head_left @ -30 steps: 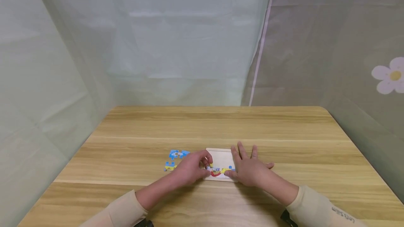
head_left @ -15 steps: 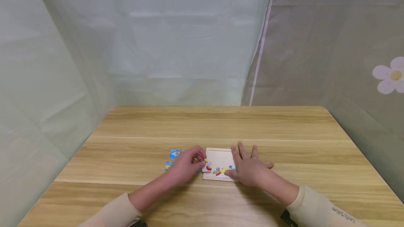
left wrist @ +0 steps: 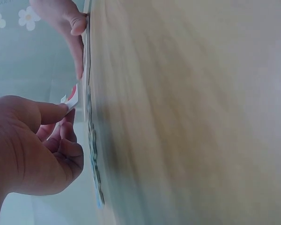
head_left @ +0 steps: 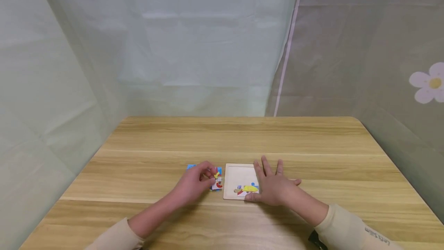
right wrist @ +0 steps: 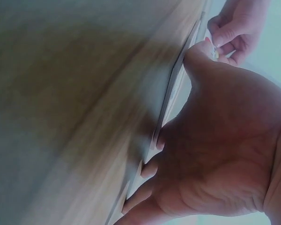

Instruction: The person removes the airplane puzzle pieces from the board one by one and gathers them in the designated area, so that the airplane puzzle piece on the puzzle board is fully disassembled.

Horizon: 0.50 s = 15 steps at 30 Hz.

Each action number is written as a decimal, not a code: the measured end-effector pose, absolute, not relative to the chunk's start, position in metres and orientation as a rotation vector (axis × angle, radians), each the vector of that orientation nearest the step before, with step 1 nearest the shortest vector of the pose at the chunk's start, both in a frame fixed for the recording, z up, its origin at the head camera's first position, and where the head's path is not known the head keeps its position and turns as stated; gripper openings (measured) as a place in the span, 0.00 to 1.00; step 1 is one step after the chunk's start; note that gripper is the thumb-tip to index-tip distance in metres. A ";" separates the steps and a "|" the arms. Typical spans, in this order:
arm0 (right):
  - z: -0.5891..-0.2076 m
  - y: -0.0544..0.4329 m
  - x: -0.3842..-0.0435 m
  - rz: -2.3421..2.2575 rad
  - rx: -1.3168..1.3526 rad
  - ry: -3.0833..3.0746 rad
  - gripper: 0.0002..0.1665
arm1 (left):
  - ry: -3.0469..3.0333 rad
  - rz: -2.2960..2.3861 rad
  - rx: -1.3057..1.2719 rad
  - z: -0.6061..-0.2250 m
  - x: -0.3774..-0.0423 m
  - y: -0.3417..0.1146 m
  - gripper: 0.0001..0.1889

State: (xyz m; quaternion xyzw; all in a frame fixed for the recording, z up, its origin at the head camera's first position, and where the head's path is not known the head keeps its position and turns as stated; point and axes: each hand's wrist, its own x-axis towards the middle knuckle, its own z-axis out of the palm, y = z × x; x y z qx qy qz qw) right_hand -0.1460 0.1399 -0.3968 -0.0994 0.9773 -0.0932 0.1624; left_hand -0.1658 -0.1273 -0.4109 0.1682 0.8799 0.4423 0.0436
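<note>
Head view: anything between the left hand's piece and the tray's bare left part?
Nothing visible between the puzzle piece and the bare left part of the tray; the right hand covers its right side, off that path.

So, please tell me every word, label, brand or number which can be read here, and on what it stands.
"Let'sSlim": dark print on the right sleeve; small, apostrophe and spacing uncertain.
Faint marks on the flowered cloth, left wrist view: too blurred to read.
Puzzle board: no lettering I can make out.
</note>
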 end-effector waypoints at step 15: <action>-0.396 0.138 -0.148 -0.241 -0.273 2.787 0.72 | 2.702 1.353 0.539 -0.416 -0.158 -0.163 0.07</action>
